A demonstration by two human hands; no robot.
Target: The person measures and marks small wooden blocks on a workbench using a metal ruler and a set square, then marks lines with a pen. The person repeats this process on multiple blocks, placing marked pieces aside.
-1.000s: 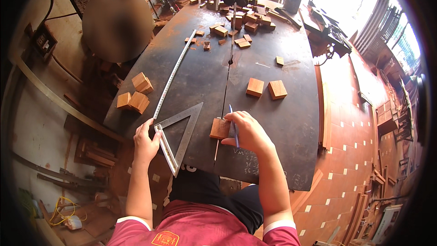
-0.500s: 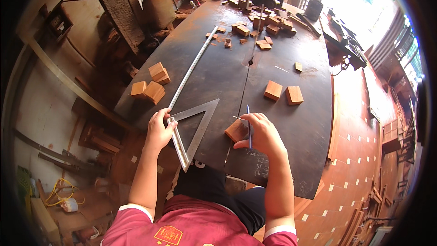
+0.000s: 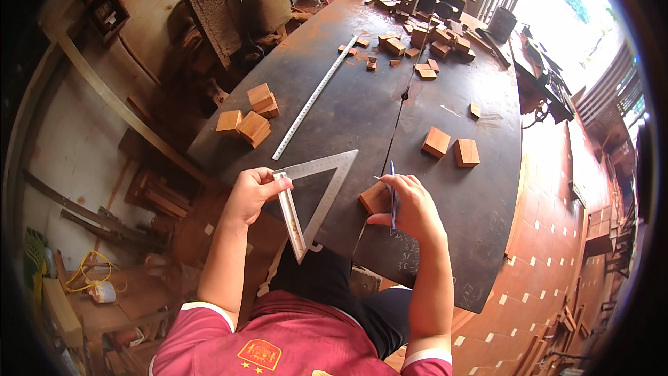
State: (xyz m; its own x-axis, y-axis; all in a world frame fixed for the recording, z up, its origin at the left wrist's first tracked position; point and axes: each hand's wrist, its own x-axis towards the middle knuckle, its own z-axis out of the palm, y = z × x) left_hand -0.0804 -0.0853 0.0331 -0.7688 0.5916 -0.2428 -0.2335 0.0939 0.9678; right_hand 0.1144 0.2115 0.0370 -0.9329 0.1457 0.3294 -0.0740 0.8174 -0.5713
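My left hand (image 3: 253, 193) pinches the thick pale base of a metal triangle square (image 3: 327, 202), thumb on top. The square's point is toward the middle of the dark tabletop (image 3: 348, 118), while its base hangs past the near edge. In my right hand (image 3: 414, 205) a blue pen (image 3: 393, 198) stands upright between the fingers; a thin white tip of something pokes out beside them. Next to that hand a reddish wooden block (image 3: 376, 198) lies across the table's slot, partly hidden by my fingers. A white ruler strip (image 3: 313, 101) lies beyond my left hand, apart from it.
Several wooden blocks (image 3: 255, 129) are stacked at the left edge. Two more blocks (image 3: 436, 142) sit to the right, with a small offcut (image 3: 475, 110) behind. Many offcuts (image 3: 442, 49) heap at the far end, near a dark cylindrical can (image 3: 501, 25).
My view has shifted, so the table appears further right. My left hand has drawn away from the ruler strip's end and changed its grip on the square. The right hand keeps its pose.
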